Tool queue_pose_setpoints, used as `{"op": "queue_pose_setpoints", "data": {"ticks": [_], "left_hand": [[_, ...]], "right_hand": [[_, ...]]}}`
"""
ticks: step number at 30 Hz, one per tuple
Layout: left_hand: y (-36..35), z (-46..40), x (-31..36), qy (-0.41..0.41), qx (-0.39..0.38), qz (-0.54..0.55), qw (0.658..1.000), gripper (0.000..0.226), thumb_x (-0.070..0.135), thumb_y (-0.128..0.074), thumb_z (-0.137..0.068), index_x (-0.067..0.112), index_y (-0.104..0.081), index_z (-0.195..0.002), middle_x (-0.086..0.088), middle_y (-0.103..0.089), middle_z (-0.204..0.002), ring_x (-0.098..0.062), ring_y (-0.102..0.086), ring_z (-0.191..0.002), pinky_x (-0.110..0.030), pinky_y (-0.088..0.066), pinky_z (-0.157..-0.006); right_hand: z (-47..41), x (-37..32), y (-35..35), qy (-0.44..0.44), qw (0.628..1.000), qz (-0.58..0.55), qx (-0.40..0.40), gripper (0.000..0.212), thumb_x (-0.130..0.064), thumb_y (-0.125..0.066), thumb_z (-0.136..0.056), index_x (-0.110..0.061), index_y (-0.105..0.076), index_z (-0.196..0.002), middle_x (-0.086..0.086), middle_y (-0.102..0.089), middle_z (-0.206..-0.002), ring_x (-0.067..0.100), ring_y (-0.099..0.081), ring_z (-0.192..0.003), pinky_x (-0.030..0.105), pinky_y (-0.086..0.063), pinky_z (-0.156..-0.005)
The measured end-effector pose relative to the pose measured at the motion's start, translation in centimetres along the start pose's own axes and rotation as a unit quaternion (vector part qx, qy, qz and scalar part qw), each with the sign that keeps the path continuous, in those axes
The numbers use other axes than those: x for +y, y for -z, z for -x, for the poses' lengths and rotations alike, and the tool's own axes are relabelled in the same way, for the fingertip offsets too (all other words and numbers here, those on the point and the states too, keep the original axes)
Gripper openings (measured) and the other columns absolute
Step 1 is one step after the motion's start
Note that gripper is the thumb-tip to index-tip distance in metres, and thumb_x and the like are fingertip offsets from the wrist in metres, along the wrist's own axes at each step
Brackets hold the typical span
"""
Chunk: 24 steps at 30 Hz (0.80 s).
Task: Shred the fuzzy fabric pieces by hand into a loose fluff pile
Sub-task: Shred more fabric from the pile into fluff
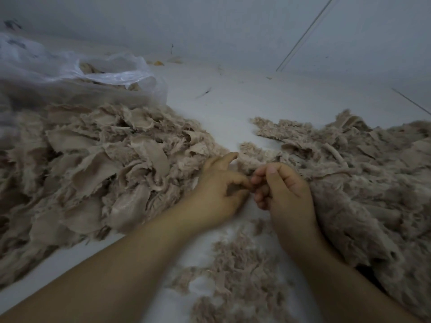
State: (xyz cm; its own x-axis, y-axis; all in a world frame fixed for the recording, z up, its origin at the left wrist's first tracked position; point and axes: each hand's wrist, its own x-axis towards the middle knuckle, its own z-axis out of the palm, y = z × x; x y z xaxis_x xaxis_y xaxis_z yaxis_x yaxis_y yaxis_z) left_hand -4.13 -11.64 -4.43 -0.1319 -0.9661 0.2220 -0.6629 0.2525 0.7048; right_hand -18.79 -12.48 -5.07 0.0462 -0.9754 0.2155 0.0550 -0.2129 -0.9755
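While both hands meet at centre, the left hand point(219, 190) and right hand point(277, 190) pinch a small tuft of fabric point(250, 167), fingers curled. Scrap heaps lie at nine point(93, 171) and three o'clock point(361, 183), fluff point(235, 271) at six. Risk: torn fluff drifting into unshredded heaps.
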Motion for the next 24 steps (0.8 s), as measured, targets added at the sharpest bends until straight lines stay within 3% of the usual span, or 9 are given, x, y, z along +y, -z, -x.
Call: {"op": "queue_pose_setpoints", "data": {"ticks": [2, 4, 6, 10, 12, 15, 17, 20, 24], "left_hand": [[0.4, -0.5, 0.0, -0.019, -0.009, -0.013, 1.0, 0.032, 0.007, -0.057, -0.093, 0.026, -0.073, -0.114, 0.003, -0.027, -0.159, -0.021, -0.014, -0.146, -0.02, -0.002, -0.112], [0.4, -0.7, 0.1, -0.062, -0.048, -0.019, 0.997, 0.038, 0.0, -0.054, -0.093, 0.016, -0.066, -0.126, -0.003, -0.044, -0.15, -0.027, -0.033, -0.14, -0.039, -0.023, -0.118], [0.3, -0.5, 0.3, -0.08, -0.034, 0.033, 0.996, 0.038, -0.007, -0.054, -0.09, 0.005, -0.066, -0.124, -0.005, -0.059, -0.133, -0.019, -0.051, -0.127, -0.035, -0.038, -0.11], [0.2, 0.4, 0.6, 0.008, 0.099, 0.265, 0.959, 0.02, -0.009, -0.067, -0.084, 0.007, -0.075, -0.094, 0.004, -0.073, -0.095, -0.011, -0.07, -0.09, -0.025, -0.057, -0.083], [0.2, 0.3, 0.1, 0.03, 0.122, 0.318, 0.94, 0.023, -0.011, -0.07, -0.08, 0.012, -0.072, -0.08, 0.0, -0.073, -0.078, -0.015, -0.07, -0.072, -0.027, -0.058, -0.071], [0.3, 0.0, 0.0, 0.057, 0.095, 0.32, 0.941, 0.026, -0.009, -0.072, -0.08, 0.012, -0.061, -0.091, -0.008, -0.067, -0.076, -0.021, -0.061, -0.071, -0.033, -0.053, -0.071], [-0.1, 0.0, -0.1, 0.055, 0.04, 0.272, 0.96, 0.032, 0.001, -0.074, -0.082, 0.019, -0.061, -0.104, -0.004, -0.063, -0.081, -0.011, -0.057, -0.071, -0.026, -0.049, -0.069], [-0.4, -0.1, -0.1, 0.032, 0.07, 0.201, 0.977, 0.015, 0.006, -0.071, -0.086, 0.02, -0.069, -0.09, 0.003, -0.061, -0.071, -0.002, -0.053, -0.06, -0.02, -0.048, -0.06], [0.2, 0.1, -0.4, 0.024, 0.124, 0.278, 0.952, 0.021, 0.006, -0.063, -0.092, 0.014, -0.07, -0.073, -0.012, -0.069, -0.072, -0.025, -0.063, -0.065, -0.036, -0.055, -0.066]], "right_hand": [[0.1, 0.0, -0.1, 0.0, 1.0, 0.019, -0.002, 0.029, -0.015, -0.043, -0.105, -0.016, -0.067, -0.088, 0.001, -0.06, -0.063, 0.01, -0.055, -0.055, 0.02, -0.045, -0.049], [0.0, 0.0, -0.2, -0.011, 1.0, 0.024, -0.007, 0.027, -0.014, -0.043, -0.105, -0.019, -0.069, -0.098, 0.006, -0.065, -0.075, 0.01, -0.058, -0.059, 0.022, -0.049, -0.051], [-0.1, -0.1, -0.4, -0.033, 0.999, 0.024, -0.01, 0.026, -0.014, -0.042, -0.105, -0.022, -0.067, -0.107, 0.007, -0.069, -0.091, 0.011, -0.061, -0.06, 0.024, -0.053, -0.054], [-0.4, -0.2, -0.3, -0.073, 0.997, 0.004, -0.002, 0.02, -0.011, -0.047, -0.102, -0.015, -0.063, -0.115, 0.008, -0.073, -0.088, 0.017, -0.072, -0.071, 0.025, -0.058, -0.062], [-0.4, -0.1, -0.2, -0.072, 0.997, 0.019, 0.015, 0.014, -0.007, -0.055, -0.099, -0.016, -0.064, -0.104, 0.01, -0.072, -0.087, 0.016, -0.072, -0.072, 0.022, -0.057, -0.063], [-0.4, 0.0, -0.2, -0.055, 0.997, 0.044, 0.023, 0.016, -0.004, -0.062, -0.094, -0.019, -0.067, -0.094, 0.003, -0.072, -0.077, 0.013, -0.071, -0.067, 0.02, -0.055, -0.06], [-0.3, 0.0, -0.2, -0.053, 0.998, 0.039, 0.005, 0.015, -0.005, -0.062, -0.094, -0.018, -0.069, -0.095, 0.005, -0.073, -0.077, 0.018, -0.073, -0.072, 0.027, -0.058, -0.063], [-0.2, 0.0, -0.1, -0.05, 0.998, 0.028, -0.009, 0.013, -0.006, -0.058, -0.096, -0.012, -0.069, -0.093, 0.003, -0.071, -0.07, 0.017, -0.07, -0.068, 0.028, -0.058, -0.062], [-0.3, 0.0, -0.3, -0.04, 0.998, 0.042, 0.006, 0.017, -0.012, -0.055, -0.099, -0.016, -0.07, -0.093, 0.001, -0.068, -0.069, 0.015, -0.067, -0.065, 0.024, -0.056, -0.059]]}}
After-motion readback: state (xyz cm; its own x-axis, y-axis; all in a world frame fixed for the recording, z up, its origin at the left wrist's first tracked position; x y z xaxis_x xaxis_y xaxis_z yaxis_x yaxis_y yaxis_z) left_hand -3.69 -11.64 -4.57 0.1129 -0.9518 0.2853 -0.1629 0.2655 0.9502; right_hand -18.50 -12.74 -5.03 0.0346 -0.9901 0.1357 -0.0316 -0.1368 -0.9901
